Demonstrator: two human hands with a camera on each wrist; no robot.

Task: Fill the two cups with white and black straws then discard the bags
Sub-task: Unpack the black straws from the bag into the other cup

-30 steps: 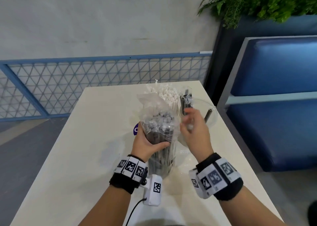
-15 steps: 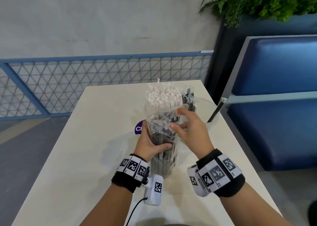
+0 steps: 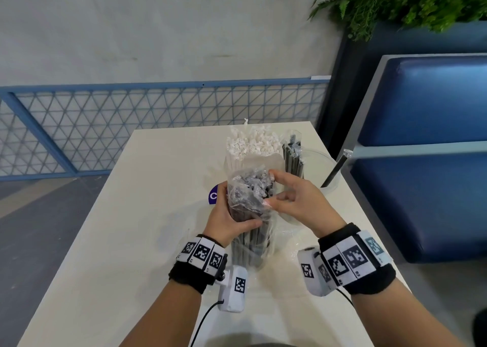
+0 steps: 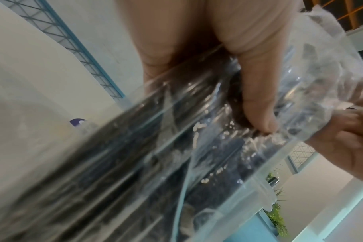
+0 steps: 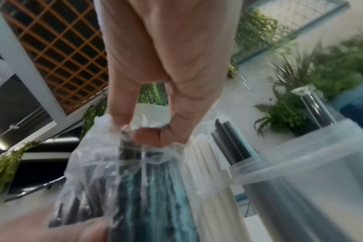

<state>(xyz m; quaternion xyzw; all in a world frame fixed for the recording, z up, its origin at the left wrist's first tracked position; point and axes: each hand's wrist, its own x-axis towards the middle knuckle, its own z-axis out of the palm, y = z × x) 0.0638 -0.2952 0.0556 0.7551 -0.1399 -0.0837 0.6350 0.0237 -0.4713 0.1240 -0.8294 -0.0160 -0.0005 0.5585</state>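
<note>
A clear plastic bag of black straws (image 3: 250, 201) stands upright on the table. My left hand (image 3: 241, 207) grips it round the middle, with the thumb (image 4: 257, 101) across the plastic. My right hand (image 3: 270, 188) pinches the bag's crumpled top between thumb and fingers (image 5: 145, 135). Just behind stands a cup packed with white straws (image 3: 251, 146). To its right, a clear cup (image 3: 322, 162) holds some black straws (image 3: 292, 157), and one black straw (image 3: 333, 172) leans on its rim. The same cup (image 5: 300, 172) and white straws (image 5: 207, 167) show in the right wrist view.
The pale table (image 3: 131, 241) has a purple round label (image 3: 213, 195) left of the bag. A blue bench seat (image 3: 421, 188) runs along the right edge. A blue mesh railing (image 3: 131, 125) and a planter (image 3: 395, 4) stand beyond the far end.
My right hand came back from the clear cup on the right to the bag's top and now pinches it. The left hand has kept its grip on the bag.
</note>
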